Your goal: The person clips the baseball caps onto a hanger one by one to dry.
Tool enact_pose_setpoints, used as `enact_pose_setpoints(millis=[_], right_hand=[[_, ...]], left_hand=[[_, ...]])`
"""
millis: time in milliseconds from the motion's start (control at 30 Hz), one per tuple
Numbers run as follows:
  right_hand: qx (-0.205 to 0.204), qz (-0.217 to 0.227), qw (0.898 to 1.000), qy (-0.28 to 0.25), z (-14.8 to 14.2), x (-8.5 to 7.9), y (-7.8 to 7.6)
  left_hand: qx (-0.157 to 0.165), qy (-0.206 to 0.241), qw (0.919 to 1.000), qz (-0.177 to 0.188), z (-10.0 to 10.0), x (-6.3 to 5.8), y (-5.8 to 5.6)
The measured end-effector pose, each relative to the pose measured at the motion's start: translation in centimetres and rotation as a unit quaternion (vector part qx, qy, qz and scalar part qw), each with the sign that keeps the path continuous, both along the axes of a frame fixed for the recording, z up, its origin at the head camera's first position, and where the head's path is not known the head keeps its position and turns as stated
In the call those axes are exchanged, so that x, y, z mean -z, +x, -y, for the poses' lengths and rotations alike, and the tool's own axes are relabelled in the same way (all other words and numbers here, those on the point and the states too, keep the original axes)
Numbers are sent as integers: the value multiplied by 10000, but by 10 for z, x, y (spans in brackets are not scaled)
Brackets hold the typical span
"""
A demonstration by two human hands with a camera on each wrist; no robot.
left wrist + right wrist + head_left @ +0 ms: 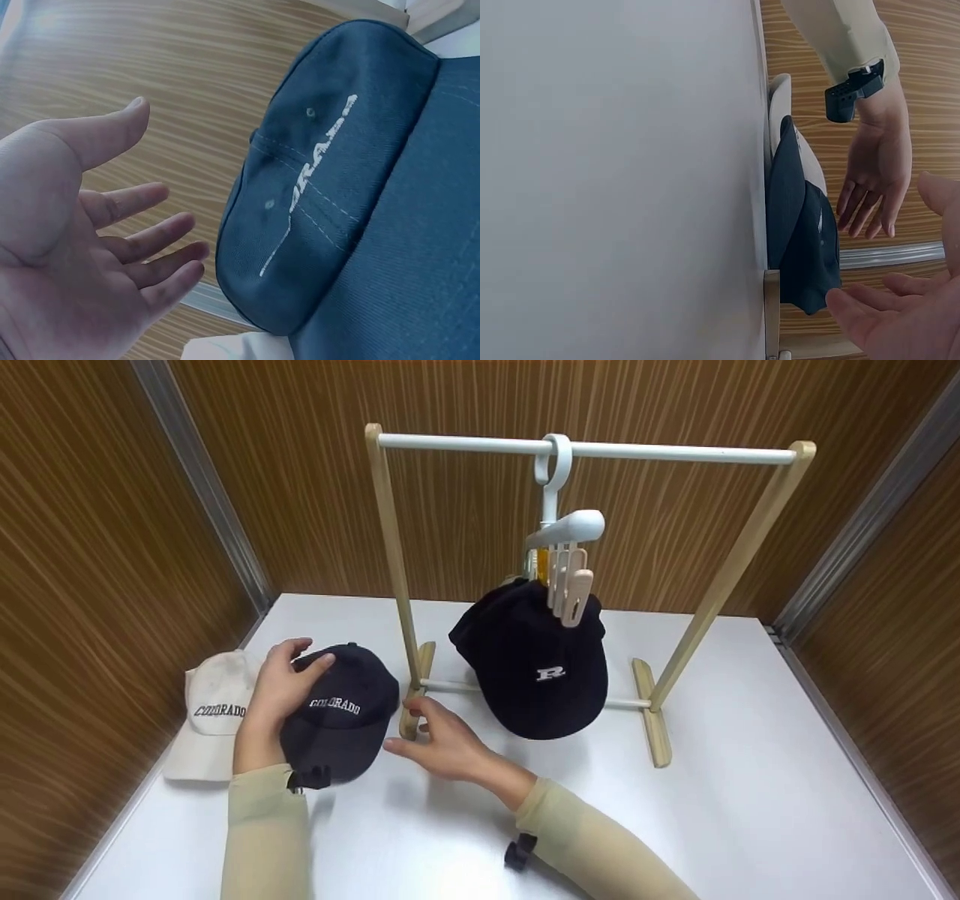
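A navy baseball cap (337, 754) lettered COLORADO sits on the white table at the left. My left hand (279, 690) hovers at its upper left side, fingers loosely bent and apart from the thumb. In the left wrist view that hand (97, 225) holds nothing, with a gap between its fingertips and the cap (352, 157). To the right of the cap, my right hand (450, 742) has its thumb and fingers spread, also without anything in its grasp. The fingertips overlap the foot of a rack in the head view. Partly behind my left hand lies a white COLORADO cap (202, 754).
A rack with wooden legs (394, 555) and a white top bar (675, 451) stands at the back. From the bar hangs a white hanger (577, 526) with pale clips (577, 596). Below the clips hangs a black cap (551, 709) marked R. Wood-grain walls (97, 547) enclose the table.
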State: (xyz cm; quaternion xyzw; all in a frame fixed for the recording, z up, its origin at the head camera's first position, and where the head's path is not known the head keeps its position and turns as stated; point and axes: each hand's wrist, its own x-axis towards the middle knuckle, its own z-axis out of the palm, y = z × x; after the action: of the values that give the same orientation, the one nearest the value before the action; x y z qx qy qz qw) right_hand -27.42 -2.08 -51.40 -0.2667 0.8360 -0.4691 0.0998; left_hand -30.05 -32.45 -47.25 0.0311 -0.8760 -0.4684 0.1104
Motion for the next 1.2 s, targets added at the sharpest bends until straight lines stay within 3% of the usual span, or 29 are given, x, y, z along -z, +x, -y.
enact_pose_setpoints(millis=[633, 733, 833, 967, 1067, 1167, 1200], right_hand=[[381, -118, 9991, -119, 36, 1, -29], [405, -86, 9991, -104, 39, 1, -32], [388, -83, 9990, -184, 43, 3, -36], [386, -93, 9988, -283, 46, 6, -41], [387, -104, 9987, -326, 48, 10, -46], [396, -74, 9986, -332, 50, 12, -49], [400, -59, 9987, -317, 50, 13, -50]], left_hand=[[-164, -158, 9992, 333, 11, 17, -5], [-138, -124, 9993, 315, 14, 24, -10], [-201, -314, 9992, 119, 26, 49, -25], [-198, -405, 9988, 186, 31, 59, -30], [-88, -265, 9985, 464, 23, 42, -19], [-140, -335, 9985, 413, 23, 45, -20], [-73, -299, 9982, 515, 22, 40, -18]])
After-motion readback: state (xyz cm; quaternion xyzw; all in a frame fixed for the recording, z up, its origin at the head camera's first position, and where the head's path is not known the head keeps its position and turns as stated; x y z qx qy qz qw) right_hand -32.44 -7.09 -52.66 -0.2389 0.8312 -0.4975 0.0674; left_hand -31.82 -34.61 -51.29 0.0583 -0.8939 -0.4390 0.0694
